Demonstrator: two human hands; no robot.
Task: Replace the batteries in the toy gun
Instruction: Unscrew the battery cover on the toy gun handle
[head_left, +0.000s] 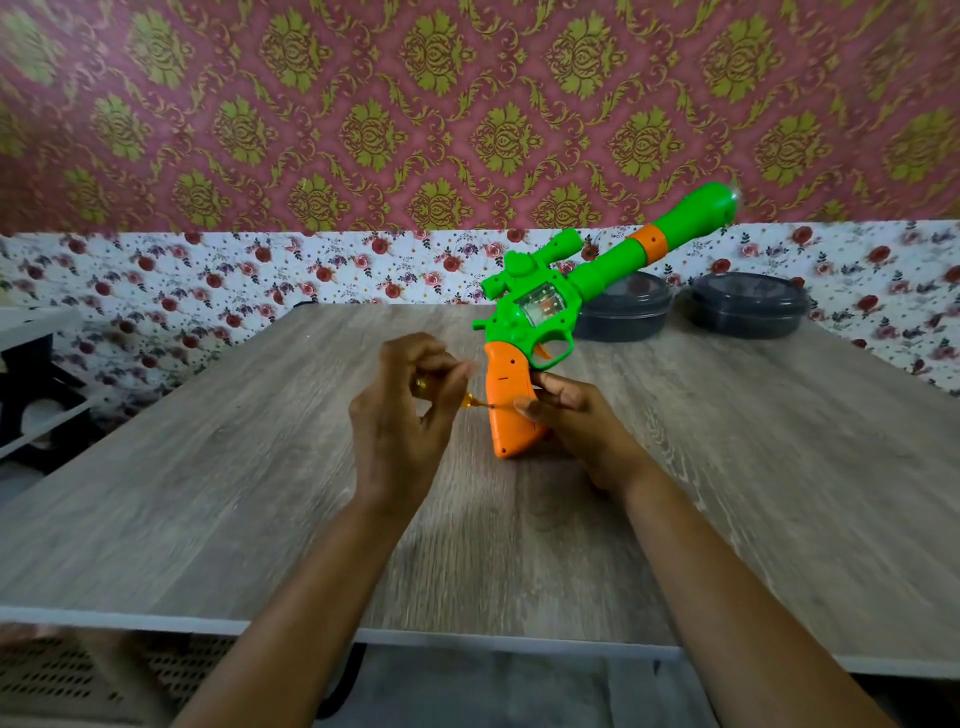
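While the gun (566, 306) stands butt-down on the table (208, 467), its long axis runs from the grip (511, 405) up toward 2 o'clock. Right hand (571, 421) clasps the grip from the 3 o'clock side. Left hand (410, 410), at 9 o'clock, pinches a small screwdriver (475, 402), tip pointing at 3 o'clock and touching the grip's side, likely at a cover screw.

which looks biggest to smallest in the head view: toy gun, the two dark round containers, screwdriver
1. toy gun, clearly largest.
2. The two dark containers, left and right, look alike, so unranked; the gun hides part of the left one.
3. screwdriver, mostly hidden in the left hand.
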